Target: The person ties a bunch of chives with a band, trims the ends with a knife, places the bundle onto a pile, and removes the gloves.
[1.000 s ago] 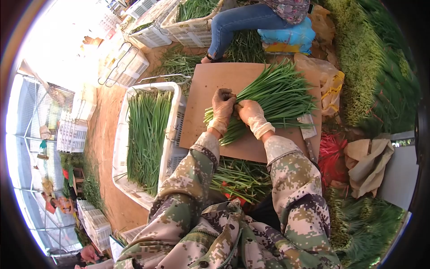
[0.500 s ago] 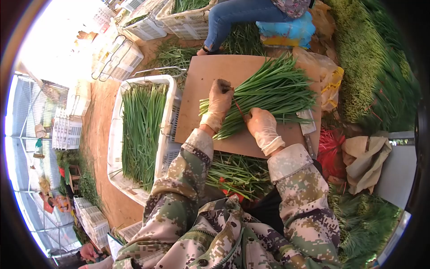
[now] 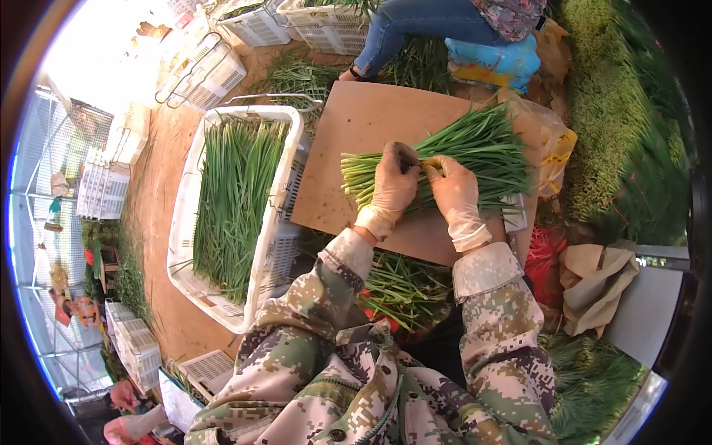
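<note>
A bundle of long green chives (image 3: 475, 152) lies across a brown board (image 3: 352, 119), its pale cut ends to the left and leafy tips to the right. My left hand (image 3: 396, 182), in a thin soiled glove with dark fingertips, is closed on top of the bundle near its stem end. Right beside it, my gloved right hand (image 3: 452, 189) pinches too, and the fingertips of both meet over the stems. Between them the thin red tie is mostly hidden by the fingers.
Left of the board stands a white crate (image 3: 178, 241) packed with chives. Loose chives (image 3: 408, 285) lie below the board's near edge. Beyond it sits a person in jeans (image 3: 415, 30). Red strings (image 3: 545, 259) and brown paper (image 3: 597, 285) are at right.
My hands have come together over the bundle, the left moving right and down, the right moving up. The red tie stretched between them earlier is now mostly covered. The view has shifted slightly.
</note>
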A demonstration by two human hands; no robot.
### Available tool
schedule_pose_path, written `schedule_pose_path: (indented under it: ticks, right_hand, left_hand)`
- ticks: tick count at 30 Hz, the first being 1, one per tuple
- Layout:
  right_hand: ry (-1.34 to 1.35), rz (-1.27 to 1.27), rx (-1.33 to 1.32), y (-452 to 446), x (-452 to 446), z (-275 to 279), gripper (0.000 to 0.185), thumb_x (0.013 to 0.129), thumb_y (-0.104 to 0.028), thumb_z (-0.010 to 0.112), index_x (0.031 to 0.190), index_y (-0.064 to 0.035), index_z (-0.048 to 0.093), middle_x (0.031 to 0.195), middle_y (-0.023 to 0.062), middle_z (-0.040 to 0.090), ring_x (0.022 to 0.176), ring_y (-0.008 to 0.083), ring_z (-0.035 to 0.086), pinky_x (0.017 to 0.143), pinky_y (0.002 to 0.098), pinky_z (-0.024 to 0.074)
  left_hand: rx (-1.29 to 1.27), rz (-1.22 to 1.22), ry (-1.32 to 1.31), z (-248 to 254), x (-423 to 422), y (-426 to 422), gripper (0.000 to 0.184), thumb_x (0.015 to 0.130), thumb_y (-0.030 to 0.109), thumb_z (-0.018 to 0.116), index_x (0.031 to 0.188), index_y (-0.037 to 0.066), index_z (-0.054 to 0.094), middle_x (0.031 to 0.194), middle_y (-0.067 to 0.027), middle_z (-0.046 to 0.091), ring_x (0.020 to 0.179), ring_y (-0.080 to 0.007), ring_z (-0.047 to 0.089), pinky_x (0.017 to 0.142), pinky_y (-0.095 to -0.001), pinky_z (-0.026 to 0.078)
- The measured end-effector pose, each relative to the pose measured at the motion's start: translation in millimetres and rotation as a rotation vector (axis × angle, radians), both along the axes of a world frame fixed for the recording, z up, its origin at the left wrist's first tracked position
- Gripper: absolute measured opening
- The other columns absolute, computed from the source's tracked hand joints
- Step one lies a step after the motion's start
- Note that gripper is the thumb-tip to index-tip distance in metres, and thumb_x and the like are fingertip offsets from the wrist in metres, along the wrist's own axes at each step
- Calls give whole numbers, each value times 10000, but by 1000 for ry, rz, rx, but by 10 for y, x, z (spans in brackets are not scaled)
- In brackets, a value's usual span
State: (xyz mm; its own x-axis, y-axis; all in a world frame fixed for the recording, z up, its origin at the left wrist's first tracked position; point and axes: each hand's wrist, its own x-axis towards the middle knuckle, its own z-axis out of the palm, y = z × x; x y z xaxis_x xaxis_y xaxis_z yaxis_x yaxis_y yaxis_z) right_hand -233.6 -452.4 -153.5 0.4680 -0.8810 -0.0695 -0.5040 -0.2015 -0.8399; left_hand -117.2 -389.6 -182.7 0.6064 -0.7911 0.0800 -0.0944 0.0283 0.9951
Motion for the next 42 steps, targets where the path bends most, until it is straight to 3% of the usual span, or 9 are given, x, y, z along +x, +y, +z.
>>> schedule_pose_path:
  ticks: [2, 4, 9, 12, 14, 24, 31, 38, 42]
  right_hand:
    - [-296, 99, -15, -3, 78, -265, 190, 909, -156, 642, 1080, -105, 708, 877, 104, 730, 696, 226, 685, 659, 329, 542]
    - [-422, 118, 536, 52, 151, -340, 244, 943, -119, 602, 1159, -45, 688, 777, 49, 685, 579, 114, 605, 505, 261, 489]
    - [-552, 18, 822, 75, 266, -344, 219, 949, -135, 592, 1094, -16, 705, 711, 29, 654, 523, 90, 539, 478, 246, 442]
    - [-453, 0, 685, 93, 220, -265, 258, 977, -217, 567, 1007, -9, 717, 674, 14, 633, 513, 86, 535, 467, 227, 409]
    - [-616, 99, 759, -11, 170, -401, 311, 981, -258, 539, 920, -13, 720, 634, 1, 604, 494, 91, 525, 453, 218, 371]
    - [-722, -59, 1020, -75, 252, -429, 279, 985, -266, 522, 751, -117, 490, 635, -27, 380, 543, 133, 401, 498, 276, 301]
    - [-695, -59, 1017, -71, 228, -374, 285, 986, -293, 517, 757, -123, 500, 641, -29, 380, 549, 125, 408, 503, 272, 306]
    - [-678, -45, 966, -97, 201, -438, 285, 993, -290, 502, 759, -127, 515, 617, -34, 398, 549, 121, 435, 528, 268, 309]
    - [-699, -38, 976, -110, 200, -403, 289, 995, -296, 506, 767, -117, 510, 625, -39, 392, 567, 122, 425, 537, 274, 312]
  left_hand:
    - [-79, 48, -92, -169, 51, -10, 226, 810, -74, 597, 991, 28, 507, 831, -79, 597, 723, -161, 596, 656, -302, 504]
    - [14, 19, 191, 53, 19, 41, 240, 813, -87, 589, 993, 40, 495, 825, -67, 588, 696, -141, 582, 602, -271, 498]
    - [-1, -8, 117, 129, 66, 13, 230, 833, -78, 603, 991, 48, 492, 885, -47, 575, 712, -104, 555, 566, -235, 482]
    - [111, -64, 94, 178, 100, 12, 193, 837, -43, 610, 1004, 26, 543, 906, -67, 594, 760, -130, 572, 626, -264, 502]
    - [-80, 80, -434, 266, 226, 128, 218, 854, 19, 647, 1058, 4, 572, 971, -77, 600, 867, -162, 571, 761, -317, 505]
    - [-71, 329, 340, -521, 1466, 1760, 805, 984, 620, 393, 1502, 10, 303, 1530, -186, 338, 1420, -273, 314, 1185, -399, 193]
    - [72, 207, 290, 220, 1015, 1046, 948, 916, 767, 307, 1529, 44, 266, 1584, -126, 279, 1473, -260, 207, 1192, -379, 137]
    - [-74, 211, 474, -482, 953, 542, 972, 903, 761, 375, 1521, 19, 267, 1568, -147, 297, 1445, -248, 270, 1194, -391, 153]
    - [-61, 268, 334, 25, 1088, 742, 926, 915, 728, 406, 1512, 30, 287, 1561, -151, 306, 1436, -275, 287, 1196, -395, 146]
